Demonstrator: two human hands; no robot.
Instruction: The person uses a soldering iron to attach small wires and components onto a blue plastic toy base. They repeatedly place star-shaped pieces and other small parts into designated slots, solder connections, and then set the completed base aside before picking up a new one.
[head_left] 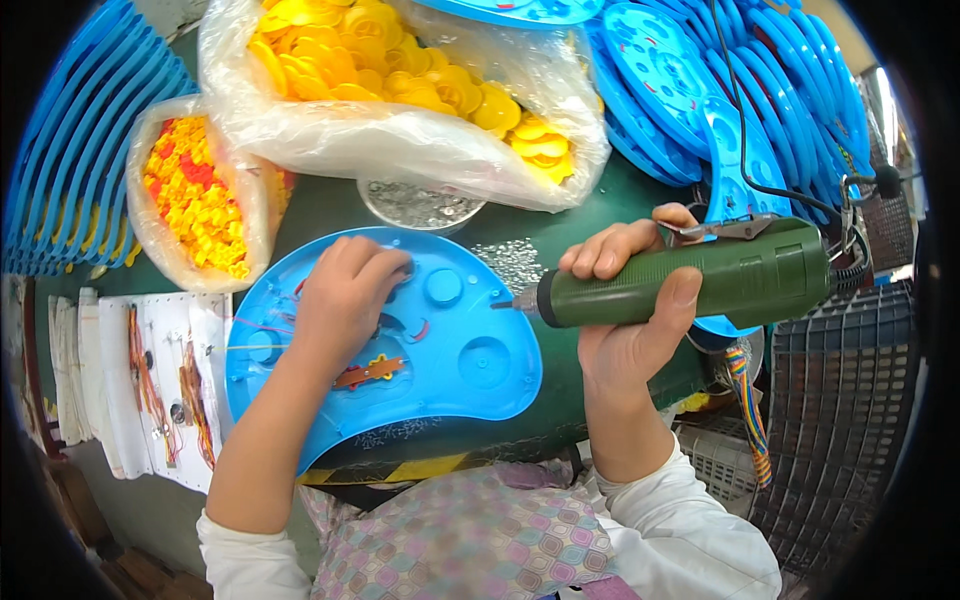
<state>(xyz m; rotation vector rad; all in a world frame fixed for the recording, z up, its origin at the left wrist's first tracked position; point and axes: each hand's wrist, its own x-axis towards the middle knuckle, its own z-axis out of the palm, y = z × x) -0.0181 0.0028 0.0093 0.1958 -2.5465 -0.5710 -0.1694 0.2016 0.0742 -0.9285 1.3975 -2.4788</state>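
Note:
A blue kidney-shaped plastic shell lies on the table in front of me, its molded side up with round recesses and posts. My left hand reaches over its left half, fingers curled down and drawn together on the shell; what they hold is hidden under them. My right hand grips a green electric screwdriver, held level with its bit pointing left over the shell's right edge. Below my left hand, a brown circuit board with yellow parts sits in the shell. Thin wires run out at its left.
Small screws are strewn behind the shell, near a bowl of screws. Bags of yellow discs and small yellow-red parts stand behind. Blue shells are stacked at right; wired components lie at left.

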